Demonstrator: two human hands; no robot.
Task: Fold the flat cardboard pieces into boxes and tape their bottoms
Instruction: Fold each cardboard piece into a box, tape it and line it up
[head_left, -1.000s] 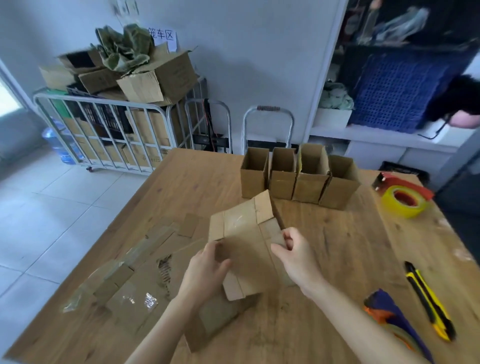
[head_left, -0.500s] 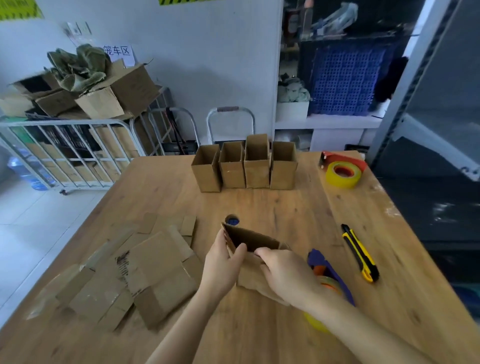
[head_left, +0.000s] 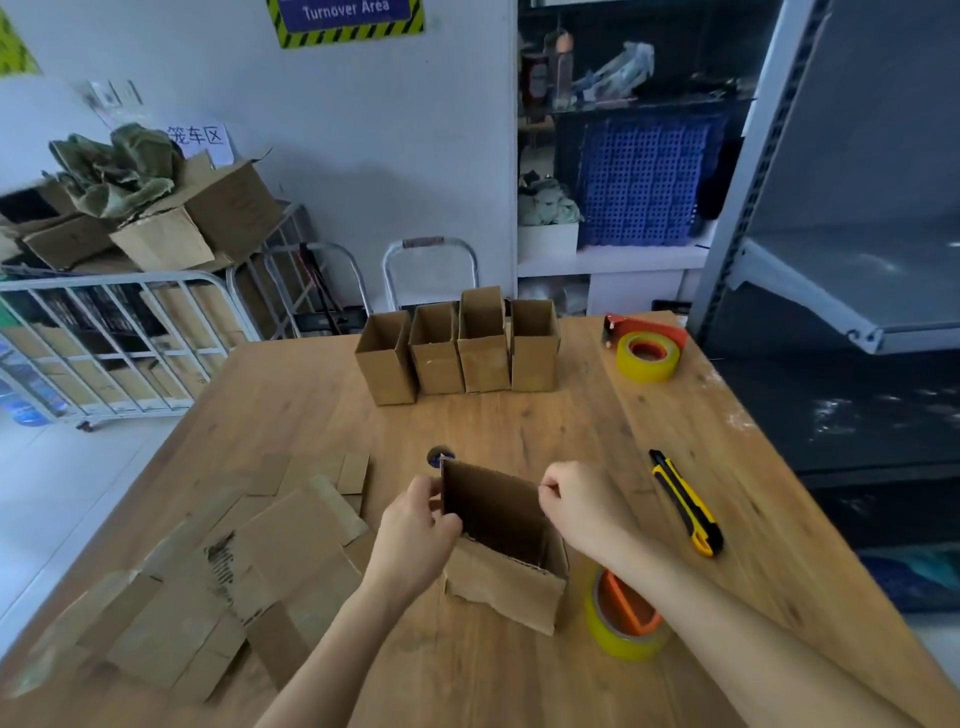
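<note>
Wooden table (head_left: 519, 426), flat cardboard pieces (head_left: 291, 545) left of fingers. Open box (head_left: 504, 587) rim pinched between left hand (head_left: 415, 540) and right hand (head_left: 582, 506)

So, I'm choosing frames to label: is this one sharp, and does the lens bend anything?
Head view: the box held by the left hand and right hand is fairly sharp; the utility knife looks slightly smeared; the wide lens tilts the shelf post; light is soft, without glare.

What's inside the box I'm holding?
Only its bare inner walls show inside the box, held by the left hand and right hand. Its floor is hidden by the near wall.
</note>
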